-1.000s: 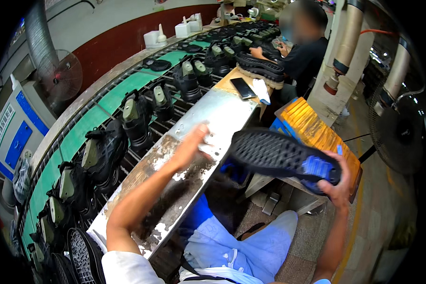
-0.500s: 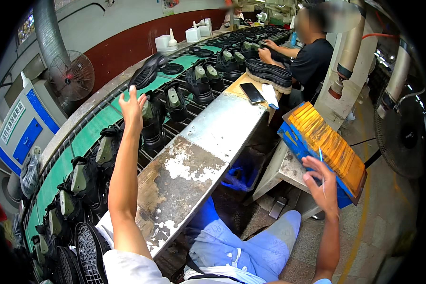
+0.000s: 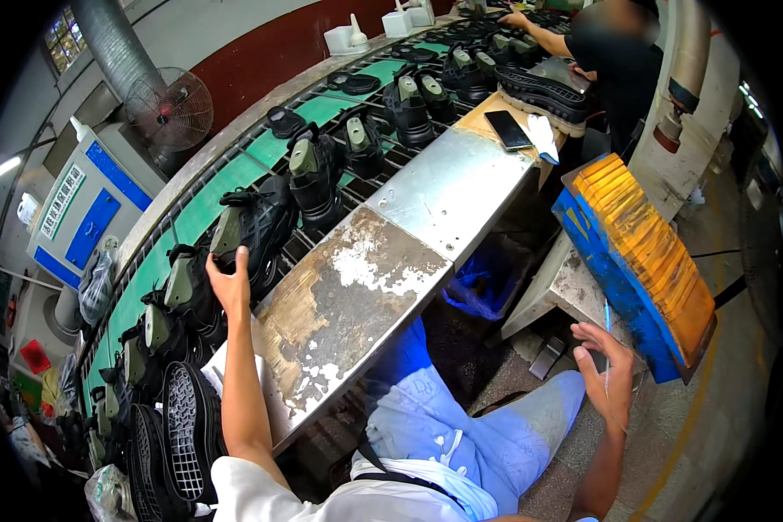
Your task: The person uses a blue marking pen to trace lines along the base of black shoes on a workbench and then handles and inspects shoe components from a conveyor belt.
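Observation:
My left hand (image 3: 229,287) reaches up to the row of black shoes on the conveyor rack. Its thumb and forefinger close around the heel end of a black shoe (image 3: 265,228), beside the pale green last (image 3: 227,231) standing in it. Over the floor to the right, my right hand (image 3: 611,383) is loosely curled. A thin light-blue stick (image 3: 607,315) crosses its fingers and seems held between them; a pale thin length runs on down to the wrist. Close to that hand stands a blue bin with yellow slats on top (image 3: 648,261).
A worn bench (image 3: 322,296) with a metal plate bears a phone (image 3: 507,130), a white cloth (image 3: 543,139) and a thick black sole (image 3: 541,94). Black soles (image 3: 191,426) lean at lower left. A co-worker (image 3: 613,61) sits farther along. Fans stand left and right.
My left hand has come back from spread fingers farther up the rack to this shoe. The large dark sole beyond it is gone from there. My right hand has lowered away from the bin.

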`<state>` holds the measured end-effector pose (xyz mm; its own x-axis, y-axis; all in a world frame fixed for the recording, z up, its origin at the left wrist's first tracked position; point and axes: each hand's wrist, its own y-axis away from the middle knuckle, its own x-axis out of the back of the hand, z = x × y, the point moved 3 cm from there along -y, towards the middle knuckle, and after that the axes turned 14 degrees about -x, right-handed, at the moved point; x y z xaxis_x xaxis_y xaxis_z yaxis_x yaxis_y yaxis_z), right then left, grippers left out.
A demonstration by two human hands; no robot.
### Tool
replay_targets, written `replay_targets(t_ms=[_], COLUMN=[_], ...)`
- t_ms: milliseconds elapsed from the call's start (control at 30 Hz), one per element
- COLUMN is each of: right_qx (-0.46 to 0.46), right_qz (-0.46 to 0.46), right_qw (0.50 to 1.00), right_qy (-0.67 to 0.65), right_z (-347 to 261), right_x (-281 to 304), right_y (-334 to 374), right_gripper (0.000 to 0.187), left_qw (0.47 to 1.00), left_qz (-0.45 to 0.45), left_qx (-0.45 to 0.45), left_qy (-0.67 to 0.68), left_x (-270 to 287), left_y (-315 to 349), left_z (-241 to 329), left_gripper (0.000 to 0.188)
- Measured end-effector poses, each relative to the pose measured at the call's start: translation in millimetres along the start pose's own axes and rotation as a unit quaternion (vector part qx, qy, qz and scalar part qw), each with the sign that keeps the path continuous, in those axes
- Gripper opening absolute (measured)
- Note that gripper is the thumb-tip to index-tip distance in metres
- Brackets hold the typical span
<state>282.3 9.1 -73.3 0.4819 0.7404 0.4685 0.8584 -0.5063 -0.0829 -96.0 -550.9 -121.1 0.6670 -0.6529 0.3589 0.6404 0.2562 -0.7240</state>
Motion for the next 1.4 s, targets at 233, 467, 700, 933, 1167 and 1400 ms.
replay_targets(t_ms=[233,467,700,933,1167,1400], right_qx=[0.056,0.188,0.161,0.18,0.139,0.081], right_qz=[-0.045,-0.06,-0.151,-0.16,-0.126,0.083], right_qw=[0.995,0.98,0.974,0.969,0.982,0.989], right_qy=[-0.068,-0.026,-0.042,-0.051,-0.03,-0.09], right_z=[-10.2,-39.5,-23.9,-60.5,-60.0,-7.8], right_x=[-26.9,-66.2,-130.1,-188.9,-207.9,-130.7], right_y=[-11.8,-21.0,-11.6,-30.6,-17.5,16.9], right_gripper=[0.032,0.031,0.04,0.087,0.077,0.087], left_qw=[0.971,0.991,0.989,0.988,0.887,0.873], left_qz=[-0.156,-0.108,-0.003,-0.04,-0.135,-0.267], left_qx=[-0.032,0.047,0.031,-0.112,0.158,0.159], left_qy=[0.177,0.067,0.141,0.1,0.412,0.377], left_x=[-6.9,-3.8,33.3,55.6,-16.3,-62.9], left_y=[-29.6,-14.5,87.5,143.4,55.1,82.7], left_z=[-45.0,24.5,125.6,153.8,98.2,189.0], left_gripper=[0.073,0.109,0.079,0.04,0.036,0.05])
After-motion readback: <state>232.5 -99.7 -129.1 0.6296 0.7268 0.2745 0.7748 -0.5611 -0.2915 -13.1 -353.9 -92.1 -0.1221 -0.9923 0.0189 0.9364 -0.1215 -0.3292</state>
